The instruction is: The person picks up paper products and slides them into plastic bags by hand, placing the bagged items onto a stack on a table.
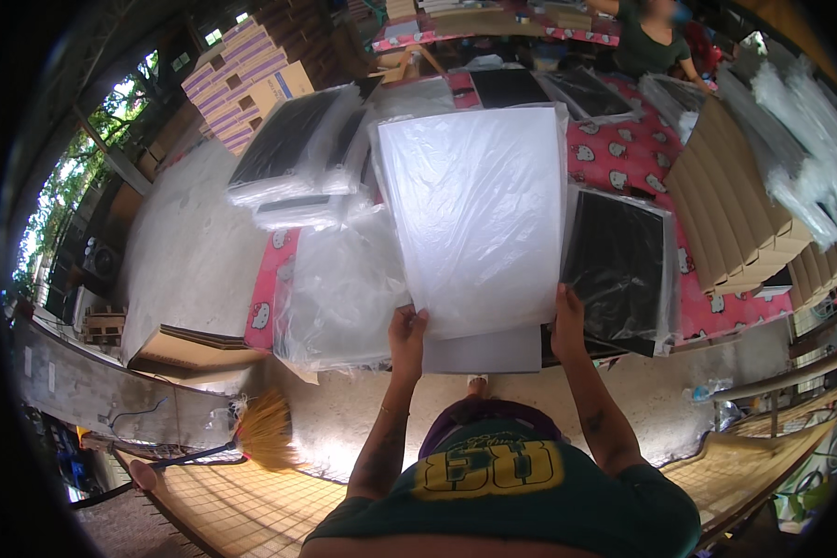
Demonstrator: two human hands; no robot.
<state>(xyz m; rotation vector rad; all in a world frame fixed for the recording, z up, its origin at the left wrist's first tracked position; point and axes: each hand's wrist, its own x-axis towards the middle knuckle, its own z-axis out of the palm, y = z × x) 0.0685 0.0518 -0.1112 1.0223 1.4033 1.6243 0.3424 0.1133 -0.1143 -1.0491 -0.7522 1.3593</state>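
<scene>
A large white panel in a clear plastic sleeve (pixel 479 214) is in front of me, over the table. My left hand (pixel 406 337) is closed on its near left corner, thumb on top. At the near right corner, my right hand (pixel 568 318) grips the edge of the same sleeve. A pale grey sheet (pixel 484 354) sticks out beneath its near edge. To the left lies a stack of clear plastic bags (pixel 339 293), close to my left hand. Beside my right hand rests a black panel in clear plastic (pixel 618 265).
A pink patterned cloth (pixel 614 153) covers the table. Wrapped black panels (pixel 293 139) are stacked at far left; folded brown cardboard (pixel 730 195) stands at right. Stacked cartons (pixel 242 84) rise behind. A person (pixel 654 42) is across the table. A broom (pixel 265 432) is at lower left.
</scene>
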